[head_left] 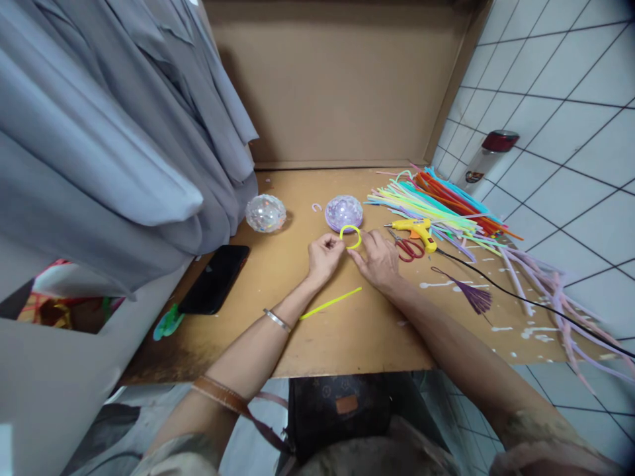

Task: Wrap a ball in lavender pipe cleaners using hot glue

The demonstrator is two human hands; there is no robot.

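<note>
A yellow pipe cleaner bent into a ring (350,228) stands between my hands above the table. My left hand (325,256) pinches its lower left side, fingers closed. On the other side, my right hand (378,259) has its thumb and fingers closed on the ring's right edge. Just behind the ring sits a purple-tinted clear bowl (344,211). A straight yellow pipe cleaner (331,303) lies on the table near my left wrist.
A clear bowl (266,213) is at the back left, a black phone (214,279) at the left edge. To the right lie a yellow glue gun (419,231), red-handled scissors (411,250), a purple tassel (473,295) and a heap of coloured pipe cleaners (436,201). A bottle (483,165) stands by the tiles.
</note>
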